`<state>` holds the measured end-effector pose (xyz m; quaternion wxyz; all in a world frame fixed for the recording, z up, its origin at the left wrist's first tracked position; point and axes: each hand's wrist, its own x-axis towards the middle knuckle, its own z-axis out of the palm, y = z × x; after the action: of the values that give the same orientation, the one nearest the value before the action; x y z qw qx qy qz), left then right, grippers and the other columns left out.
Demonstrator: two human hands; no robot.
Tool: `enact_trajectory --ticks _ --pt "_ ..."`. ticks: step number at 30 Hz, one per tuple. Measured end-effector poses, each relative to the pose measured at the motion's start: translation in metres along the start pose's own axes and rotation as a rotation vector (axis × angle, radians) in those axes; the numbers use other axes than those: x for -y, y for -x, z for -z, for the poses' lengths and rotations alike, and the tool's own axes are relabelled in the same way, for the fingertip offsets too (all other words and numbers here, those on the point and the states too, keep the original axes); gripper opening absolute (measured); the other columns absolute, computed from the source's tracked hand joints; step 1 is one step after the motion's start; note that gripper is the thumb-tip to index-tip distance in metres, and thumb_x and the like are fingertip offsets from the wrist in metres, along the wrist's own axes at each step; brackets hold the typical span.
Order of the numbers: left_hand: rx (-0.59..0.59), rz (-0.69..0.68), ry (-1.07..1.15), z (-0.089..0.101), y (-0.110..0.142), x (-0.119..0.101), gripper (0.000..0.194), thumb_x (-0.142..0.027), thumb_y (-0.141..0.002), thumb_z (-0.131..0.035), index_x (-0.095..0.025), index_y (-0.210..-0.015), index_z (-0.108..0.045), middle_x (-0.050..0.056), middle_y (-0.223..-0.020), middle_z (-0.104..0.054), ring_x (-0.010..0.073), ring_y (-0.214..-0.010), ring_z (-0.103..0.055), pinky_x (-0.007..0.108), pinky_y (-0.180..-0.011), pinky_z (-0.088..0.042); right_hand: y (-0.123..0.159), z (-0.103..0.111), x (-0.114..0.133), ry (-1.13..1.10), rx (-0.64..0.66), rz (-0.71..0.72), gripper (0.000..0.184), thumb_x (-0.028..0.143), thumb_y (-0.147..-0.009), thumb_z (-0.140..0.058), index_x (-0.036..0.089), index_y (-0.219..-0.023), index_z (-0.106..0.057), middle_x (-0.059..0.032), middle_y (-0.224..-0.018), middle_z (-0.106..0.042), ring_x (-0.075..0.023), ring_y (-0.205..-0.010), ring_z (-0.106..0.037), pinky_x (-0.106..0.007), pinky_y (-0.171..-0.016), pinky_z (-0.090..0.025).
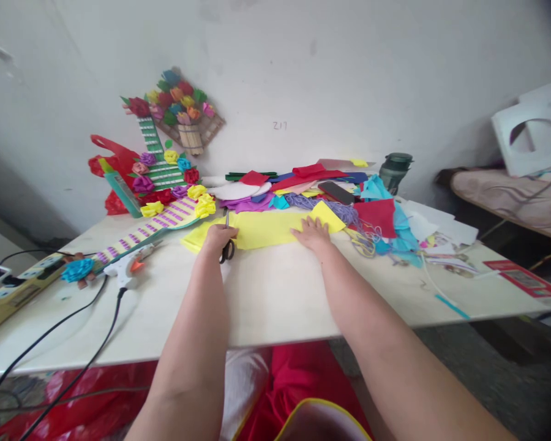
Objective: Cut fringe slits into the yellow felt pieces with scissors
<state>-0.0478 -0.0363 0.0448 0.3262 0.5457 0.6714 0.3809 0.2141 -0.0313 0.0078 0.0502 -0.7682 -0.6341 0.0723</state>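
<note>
A long yellow paper sheet lies flat on the white table. My left hand is closed around black-handled scissors, whose blades point away over the left part of the sheet. My right hand lies flat, fingers spread, pressing on the right part of the same sheet.
A pile of coloured paper scraps and purple yarn fills the far side. A phone and green jar stand behind. At left lie a glue gun, its cables, a power strip and paper-flower crafts.
</note>
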Motion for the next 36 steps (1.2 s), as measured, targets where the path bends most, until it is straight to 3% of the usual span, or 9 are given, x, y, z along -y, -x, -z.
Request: enact_trajectory --ticks 5,14,21,24,31,36 --pt "0.022 -0.016 -0.058 0.005 0.001 0.0 0.017 -0.028 -0.059 -0.061 -0.014 -0.067 -0.062 0.0 -0.049 -0.055 0.0089 -0.041 -0.043 0.02 -0.042 -0.034 -0.002 0.0 -0.002 -0.01 -0.002 0.004 0.074 0.062 -0.08 -0.02 0.019 -0.141 -0.021 -0.0037 -0.149 -0.009 -0.0292 -0.135 -0.004 -0.05 -0.106 -0.003" --pt "0.051 -0.053 -0.083 0.001 0.0 0.002 0.013 -0.021 -0.061 -0.057 -0.013 -0.07 -0.059 0.004 -0.061 -0.062 0.0101 -0.045 -0.049 0.02 -0.044 -0.037 0.0 0.003 -0.002 -0.004 0.021 0.009 0.076 0.064 -0.08 -0.02 0.019 -0.141 -0.019 -0.0047 -0.15 -0.008 -0.029 -0.136 -0.003 -0.05 -0.106 -0.003" --pt "0.298 -0.061 -0.074 0.008 0.004 0.003 0.027 -0.039 -0.058 -0.063 -0.013 -0.065 -0.067 0.004 -0.067 -0.065 0.0093 -0.049 -0.048 0.021 -0.046 -0.035 -0.001 0.001 -0.002 -0.006 0.035 0.003 0.076 0.063 -0.08 -0.019 0.018 -0.142 -0.018 -0.0029 -0.15 -0.005 -0.0284 -0.136 -0.001 -0.05 -0.106 -0.002" --pt "0.366 -0.042 -0.083 0.009 0.004 0.003 0.027 -0.039 -0.054 -0.067 -0.014 -0.066 -0.067 0.004 -0.07 -0.065 0.0101 -0.054 -0.05 0.021 -0.049 -0.037 -0.001 0.002 -0.002 -0.004 0.035 0.007 0.077 0.064 -0.079 -0.018 0.019 -0.142 -0.018 -0.0026 -0.15 -0.006 -0.0284 -0.136 -0.002 -0.05 -0.106 -0.002" --pt "0.257 0.021 -0.092 0.005 0.004 -0.002 0.025 -0.021 -0.047 -0.068 -0.016 -0.071 -0.062 -0.004 -0.049 -0.053 0.01 -0.044 -0.046 0.021 -0.043 -0.034 0.0 0.003 -0.002 -0.007 0.03 0.01 0.077 0.063 -0.079 -0.019 0.019 -0.142 -0.018 -0.0023 -0.15 -0.007 -0.0288 -0.136 -0.003 -0.05 -0.106 -0.002" --pt "0.237 0.014 -0.166 0.008 0.005 -0.008 0.023 -0.018 -0.05 -0.066 -0.015 -0.072 -0.062 -0.004 -0.049 -0.052 0.0101 -0.045 -0.048 0.02 -0.043 -0.035 0.0 0.002 -0.002 -0.002 0.034 0.01 0.077 0.064 -0.079 -0.018 0.018 -0.142 -0.017 -0.0027 -0.15 -0.006 -0.0288 -0.136 -0.001 -0.049 -0.107 -0.002"
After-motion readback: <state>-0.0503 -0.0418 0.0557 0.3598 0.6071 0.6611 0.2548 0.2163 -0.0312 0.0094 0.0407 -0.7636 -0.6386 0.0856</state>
